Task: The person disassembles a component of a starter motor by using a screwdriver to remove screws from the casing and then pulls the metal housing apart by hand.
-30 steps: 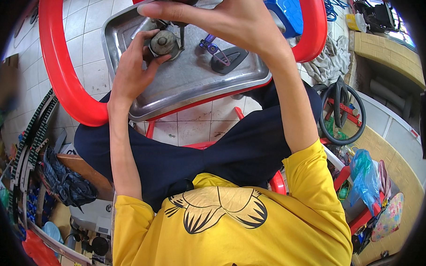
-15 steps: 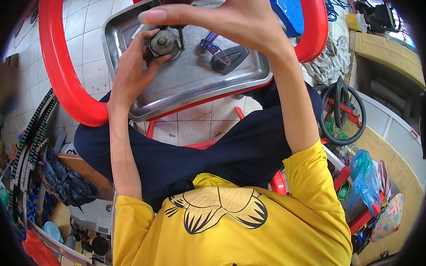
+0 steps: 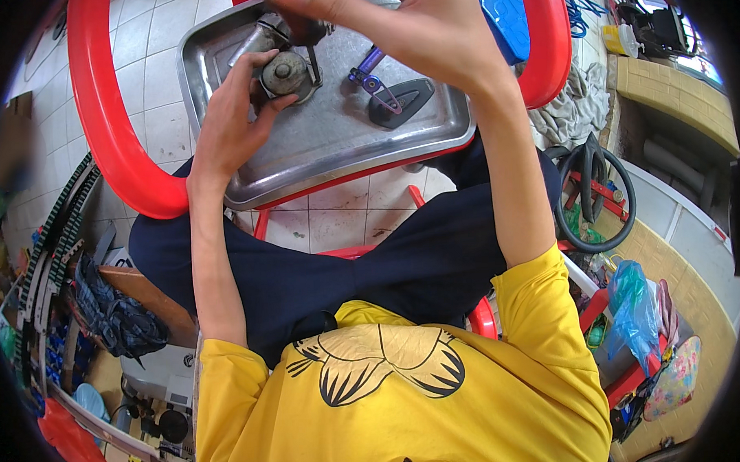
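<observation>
A shallow metal tray (image 3: pixel 302 164) lies across the red chair ahead of me. My left hand (image 3: pixel 232 126) is closed on a round grey metal part (image 3: pixel 285 73) with a raised knob on top, thumb and fingers curled about its side. Just beyond that part is a dark reddish-brown piece (image 3: pixel 304 28), partly cut off by the upper edge. Over its top reaches the thumb of my right hand (image 3: pixel 432 33); the other fingers are outside the picture, so their grip is hidden. A metal cylinder (image 3: pixel 253 41) shows beside the dark piece.
Further right in the tray lie a purple lever-like tool (image 3: pixel 370 64) and a flat black pointed piece (image 3: pixel 402 106). Red chair arms (image 3: pixel 96 102) curve round both sides. A blue container (image 3: pixel 505 18) and crumpled grey cloth (image 3: pixel 573 106) are to the right.
My right hand has shifted slightly, its thumb moving up and away. More of the dark reddish-brown piece and the metal cylinder shows. The left hand keeps its grip in place.
</observation>
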Motion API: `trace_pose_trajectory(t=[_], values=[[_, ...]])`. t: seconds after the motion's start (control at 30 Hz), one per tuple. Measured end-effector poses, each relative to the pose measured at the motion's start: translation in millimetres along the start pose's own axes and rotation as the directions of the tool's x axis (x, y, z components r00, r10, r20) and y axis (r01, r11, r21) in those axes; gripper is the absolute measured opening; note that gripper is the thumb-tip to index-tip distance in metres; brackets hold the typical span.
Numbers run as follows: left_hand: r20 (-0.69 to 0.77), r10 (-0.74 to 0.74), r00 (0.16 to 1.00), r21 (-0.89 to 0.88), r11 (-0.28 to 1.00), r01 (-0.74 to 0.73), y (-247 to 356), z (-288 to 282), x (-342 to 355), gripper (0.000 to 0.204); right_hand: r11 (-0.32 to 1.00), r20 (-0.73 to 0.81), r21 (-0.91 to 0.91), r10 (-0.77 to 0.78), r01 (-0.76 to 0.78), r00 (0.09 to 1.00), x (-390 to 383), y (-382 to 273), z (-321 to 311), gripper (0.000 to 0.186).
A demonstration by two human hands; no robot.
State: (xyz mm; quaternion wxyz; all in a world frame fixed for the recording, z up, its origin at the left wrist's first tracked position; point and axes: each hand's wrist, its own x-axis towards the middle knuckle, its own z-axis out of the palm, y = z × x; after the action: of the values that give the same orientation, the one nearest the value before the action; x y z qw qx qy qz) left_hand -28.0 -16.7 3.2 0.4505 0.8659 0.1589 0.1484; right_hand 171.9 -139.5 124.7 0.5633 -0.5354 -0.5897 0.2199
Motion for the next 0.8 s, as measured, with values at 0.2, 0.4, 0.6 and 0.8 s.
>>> trace_pose_trajectory(t=[0.2,0.4,0.6,0.8], values=[[-0.01,0.011,1.0,0.047,0.999,-0.011,1.8,-1.3,-1.2,0.049,0.998,-0.023,0.003,-0.069,0.069,0.997,1.0,32.2,2.7,0.047],[0.044,-0.066,0.997,0.036,0.997,0.064,4.3,-1.1,1.6,0.057,0.996,0.024,0.022,0.088,-0.088,0.996,3.4,22.2,-9.0,0.056],[0.035,-0.059,0.998,0.026,0.998,0.058,3.9,0.7,1.6,0.051,0.997,-0.046,-0.071,0.035,-0.039,0.998,-0.3,14.2,-2.7,0.057],[0.016,-0.045,0.999,0.059,0.997,0.044,1.6,1.5,1.8,0.052,0.999,-0.064,0.04,-0.007,0.01,0.998,-1.1,2.3,-4.4,0.05]])
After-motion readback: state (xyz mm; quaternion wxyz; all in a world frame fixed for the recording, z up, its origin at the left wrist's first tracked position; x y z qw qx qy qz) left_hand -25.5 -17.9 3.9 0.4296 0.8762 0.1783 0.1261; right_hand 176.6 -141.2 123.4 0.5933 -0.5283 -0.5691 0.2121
